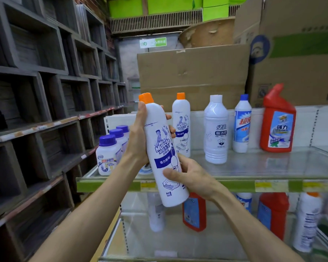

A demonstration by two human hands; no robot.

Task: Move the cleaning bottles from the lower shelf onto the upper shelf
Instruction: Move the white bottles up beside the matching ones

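my left hand (138,137) wraps the upper body of the white orange-capped bottle (164,150); my right hand (193,176) clasps it near the base, in front of the upper shelf (273,183), tilted, not yet set down; several bottles already stand up there; at least five remain on the lower shelf (178,244); roughly halfway, i'd judge

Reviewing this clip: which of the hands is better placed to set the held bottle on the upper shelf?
Probably the left hand: it wraps the Mr Muscle bottle high up, above the upper shelf. The right hand only steadies its base.
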